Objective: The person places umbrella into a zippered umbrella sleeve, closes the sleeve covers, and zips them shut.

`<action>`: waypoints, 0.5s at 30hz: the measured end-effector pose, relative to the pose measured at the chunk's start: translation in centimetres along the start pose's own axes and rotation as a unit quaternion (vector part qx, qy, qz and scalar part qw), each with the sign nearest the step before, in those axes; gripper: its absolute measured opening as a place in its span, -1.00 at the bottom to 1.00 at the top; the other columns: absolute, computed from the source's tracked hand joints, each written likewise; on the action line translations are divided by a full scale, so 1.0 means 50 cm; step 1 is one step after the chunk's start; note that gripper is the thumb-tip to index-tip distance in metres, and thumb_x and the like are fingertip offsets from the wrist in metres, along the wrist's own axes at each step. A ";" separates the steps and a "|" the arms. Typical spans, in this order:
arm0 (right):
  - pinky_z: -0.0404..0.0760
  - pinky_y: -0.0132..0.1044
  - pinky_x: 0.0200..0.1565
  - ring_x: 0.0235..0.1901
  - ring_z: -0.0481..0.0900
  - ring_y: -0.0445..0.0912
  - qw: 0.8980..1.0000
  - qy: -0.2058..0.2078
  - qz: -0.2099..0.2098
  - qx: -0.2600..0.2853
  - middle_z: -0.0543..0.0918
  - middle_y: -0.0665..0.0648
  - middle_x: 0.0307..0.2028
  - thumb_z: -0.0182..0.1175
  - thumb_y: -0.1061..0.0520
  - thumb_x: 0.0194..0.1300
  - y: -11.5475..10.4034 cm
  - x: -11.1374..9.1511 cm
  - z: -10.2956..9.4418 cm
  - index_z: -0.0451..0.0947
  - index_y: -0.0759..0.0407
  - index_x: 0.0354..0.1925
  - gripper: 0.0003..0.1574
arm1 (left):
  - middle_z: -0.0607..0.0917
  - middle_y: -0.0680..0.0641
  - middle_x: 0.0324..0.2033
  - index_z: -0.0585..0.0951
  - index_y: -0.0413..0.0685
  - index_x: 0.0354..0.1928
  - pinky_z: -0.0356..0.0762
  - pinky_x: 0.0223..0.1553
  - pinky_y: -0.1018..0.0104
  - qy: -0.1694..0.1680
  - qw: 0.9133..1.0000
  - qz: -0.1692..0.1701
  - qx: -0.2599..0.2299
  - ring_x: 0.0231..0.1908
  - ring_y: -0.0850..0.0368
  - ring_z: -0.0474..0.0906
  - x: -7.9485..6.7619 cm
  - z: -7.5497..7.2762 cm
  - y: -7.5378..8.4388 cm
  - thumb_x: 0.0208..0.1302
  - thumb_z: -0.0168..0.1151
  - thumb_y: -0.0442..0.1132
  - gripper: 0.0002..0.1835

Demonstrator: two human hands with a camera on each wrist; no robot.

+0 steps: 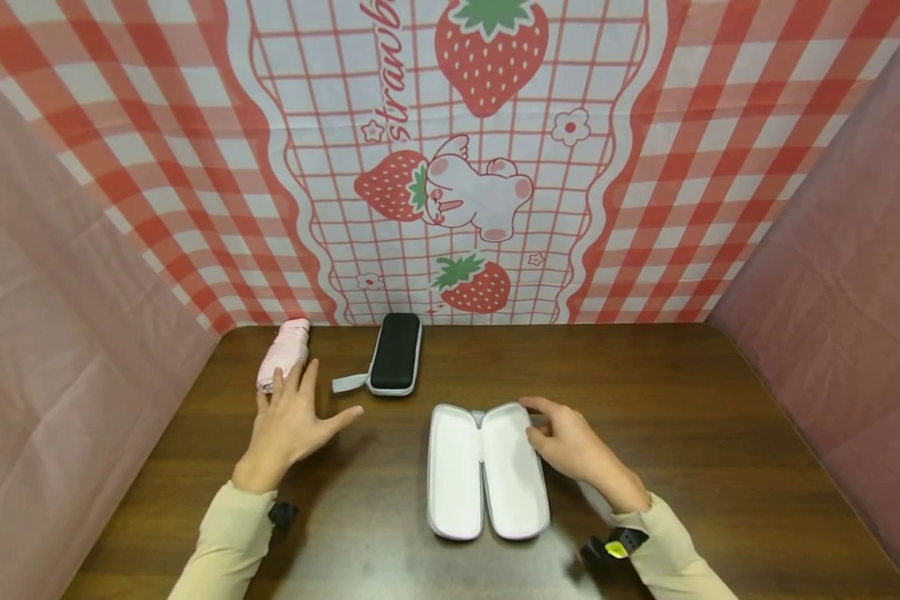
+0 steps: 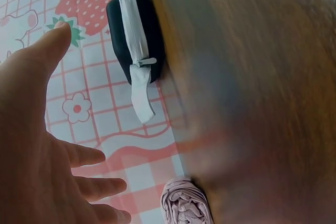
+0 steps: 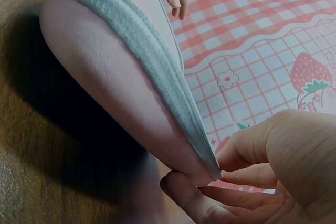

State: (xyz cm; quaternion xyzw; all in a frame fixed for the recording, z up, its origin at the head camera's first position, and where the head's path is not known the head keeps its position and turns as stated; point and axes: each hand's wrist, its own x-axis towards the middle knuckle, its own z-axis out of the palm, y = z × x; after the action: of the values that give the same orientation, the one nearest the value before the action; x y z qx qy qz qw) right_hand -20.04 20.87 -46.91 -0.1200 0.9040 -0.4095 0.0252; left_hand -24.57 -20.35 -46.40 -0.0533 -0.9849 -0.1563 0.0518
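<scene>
Now the right hand (image 1: 573, 446) pinches the open case (image 1: 456, 475) at its corner. Left of and beyond this case lies the pink bundle (image 1: 285, 350); the left hand (image 1: 288, 429), spread and empty, seems reaching; grasping needs curled fingers.

On your bench (image 1: 645, 375), an open case (image 1: 453, 475) lies at the frame's lower centre, a closed case (image 1: 395, 354) behind it to the left, a rolled bundle (image 1: 287, 346) farther left.

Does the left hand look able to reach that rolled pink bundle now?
Probably yes: the left hand, fingers spread, is close to the rolled pink bundle, with nothing visible between them; the black zippered case lies apart.
</scene>
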 end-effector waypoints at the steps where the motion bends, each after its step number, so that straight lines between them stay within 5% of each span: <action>1: 0.76 -0.16 -0.21 -0.13 0.78 0.03 1.000 0.000 0.001 0.001 0.66 0.47 0.12 0.18 0.33 0.36 0.000 0.000 0.000 0.47 0.41 0.31 -0.44 | 0.15 -0.40 0.55 0.08 -0.19 0.61 -0.05 0.32 -0.67 0.001 1.000 0.000 0.000 0.50 -0.62 -0.07 0.001 0.000 -0.001 0.08 0.12 0.66 0.32; 15: 0.75 -0.18 -0.20 -0.11 0.77 0.02 1.000 -0.002 0.010 0.004 0.64 0.46 0.15 0.17 0.32 0.38 -0.003 -0.001 0.000 0.47 0.38 0.32 -0.44 | 0.14 -0.48 0.52 0.10 -0.24 0.59 -0.05 0.28 -0.70 0.002 1.000 -0.006 0.001 0.49 -0.65 -0.07 0.005 0.004 -0.020 0.09 0.11 0.66 0.32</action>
State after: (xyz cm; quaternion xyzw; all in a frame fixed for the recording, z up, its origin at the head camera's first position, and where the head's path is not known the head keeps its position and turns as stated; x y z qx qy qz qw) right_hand -19.96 20.78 -46.82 -0.1111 0.9035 -0.4128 0.0315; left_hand -24.96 -21.20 -46.84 -0.0472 -0.9853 -0.1552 0.0531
